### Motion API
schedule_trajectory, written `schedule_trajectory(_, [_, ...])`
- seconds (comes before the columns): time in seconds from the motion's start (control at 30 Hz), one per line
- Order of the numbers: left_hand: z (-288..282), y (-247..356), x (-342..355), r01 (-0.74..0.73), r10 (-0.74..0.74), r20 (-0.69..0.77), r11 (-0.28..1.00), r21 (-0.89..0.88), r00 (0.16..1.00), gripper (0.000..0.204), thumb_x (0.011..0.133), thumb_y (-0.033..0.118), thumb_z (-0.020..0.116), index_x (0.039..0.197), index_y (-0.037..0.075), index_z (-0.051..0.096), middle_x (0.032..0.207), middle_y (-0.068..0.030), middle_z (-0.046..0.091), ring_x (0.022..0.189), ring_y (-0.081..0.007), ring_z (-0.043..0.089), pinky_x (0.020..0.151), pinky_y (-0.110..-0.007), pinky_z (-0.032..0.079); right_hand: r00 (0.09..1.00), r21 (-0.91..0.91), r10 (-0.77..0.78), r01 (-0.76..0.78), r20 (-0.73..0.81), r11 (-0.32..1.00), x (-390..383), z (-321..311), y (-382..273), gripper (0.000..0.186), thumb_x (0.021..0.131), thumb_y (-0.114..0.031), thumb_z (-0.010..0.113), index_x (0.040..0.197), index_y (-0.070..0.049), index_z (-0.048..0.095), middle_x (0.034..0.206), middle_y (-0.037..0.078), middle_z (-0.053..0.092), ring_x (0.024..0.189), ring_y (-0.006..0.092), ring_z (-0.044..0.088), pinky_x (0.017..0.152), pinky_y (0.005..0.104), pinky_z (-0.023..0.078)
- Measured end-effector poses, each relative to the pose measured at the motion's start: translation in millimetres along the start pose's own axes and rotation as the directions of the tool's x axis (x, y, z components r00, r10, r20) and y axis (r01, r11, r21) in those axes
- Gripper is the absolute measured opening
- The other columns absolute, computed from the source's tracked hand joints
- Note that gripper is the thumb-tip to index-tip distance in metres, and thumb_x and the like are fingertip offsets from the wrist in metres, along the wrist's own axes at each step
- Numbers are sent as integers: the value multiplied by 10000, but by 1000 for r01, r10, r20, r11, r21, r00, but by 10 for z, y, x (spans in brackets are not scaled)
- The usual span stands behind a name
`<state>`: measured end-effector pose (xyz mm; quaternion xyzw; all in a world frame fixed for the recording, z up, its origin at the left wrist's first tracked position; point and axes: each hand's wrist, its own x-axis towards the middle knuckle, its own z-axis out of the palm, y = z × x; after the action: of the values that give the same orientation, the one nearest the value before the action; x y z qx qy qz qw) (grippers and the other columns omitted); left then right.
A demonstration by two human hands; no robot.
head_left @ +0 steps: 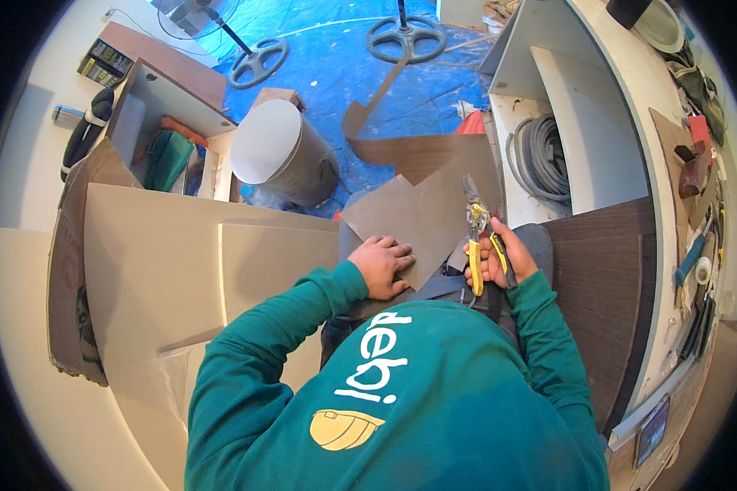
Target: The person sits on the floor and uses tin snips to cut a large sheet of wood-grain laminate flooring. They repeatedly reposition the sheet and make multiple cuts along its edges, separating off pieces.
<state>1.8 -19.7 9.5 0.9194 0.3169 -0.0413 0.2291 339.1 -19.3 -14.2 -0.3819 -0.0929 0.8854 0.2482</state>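
A brown sheet of thin laminate (409,217) lies across my lap, with a notch in its far edge and a strip curling away beyond it. My left hand (383,266) rests on the sheet's near left part, fingers bent over the surface. In my right hand (508,254) is a pair of tin snips (475,237) with yellow and black handles. The handles stand apart, and the blades point away from me, over the right part of the sheet. Whether the blades touch the sheet I cannot tell.
At the far left stands a grey cylindrical bin (291,155) near a cabinet box (151,123). A coiled grey hose (540,155) sits in the cabinet on the right. Several tools line the right-hand worktop (671,327). Blue sheeting (327,74) covers the floor ahead, under two fan bases (405,39).
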Motion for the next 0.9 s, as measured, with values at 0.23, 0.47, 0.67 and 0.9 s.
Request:
schedule_trajectory(0.23, [-6, -240, 175, -136, 135, 115, 991, 5, 984, 484, 885, 299, 656, 1326, 100, 640, 1402, -90, 617, 1191, -308, 569, 1035, -434, 462, 996, 122, -81, 84, -29, 989, -162, -181, 101, 844, 956, -720, 453, 1169, 77, 633, 913, 207, 709, 810, 388, 721, 822, 509, 592])
schedule_trajectory(0.47, [-288, -535, 361, -172, 234, -436, 969, 177, 869, 178, 887, 203, 693, 1021, 90, 663, 1068, -113, 665, 1010, -308, 626, 953, -440, 485, 981, 240, -163, 134, 104, 961, -207, -203, -7, 860, 949, -726, 455, 1203, 80, 615, 1019, 208, 710, 861, 407, 720, 832, 551, 583])
schedule_trajectory(0.67, [-1233, -626, 451, -35, 219, -625, 955, 293, 750, 119, 874, 174, 720, 912, 98, 637, 895, -78, 652, 828, -295, 625, 758, -446, 456, 896, 322, -363, 275, 256, 906, -290, 100, -267, 860, 968, -720, 409, 1284, 59, 592, 1129, 196, 707, 925, 450, 713, 848, 608, 569])
schedule_trajectory(0.9, [-2158, -665, 304, 148, 209, -808, 928, 342, 551, 123, 904, 187, 726, 889, 85, 659, 807, -91, 657, 752, -320, 630, 696, -430, 473, 780, 247, -496, 431, 382, 868, -470, 767, -937, 908, 972, -730, 376, 1321, 90, 550, 1123, 227, 690, 939, 407, 694, 846, 565, 576])
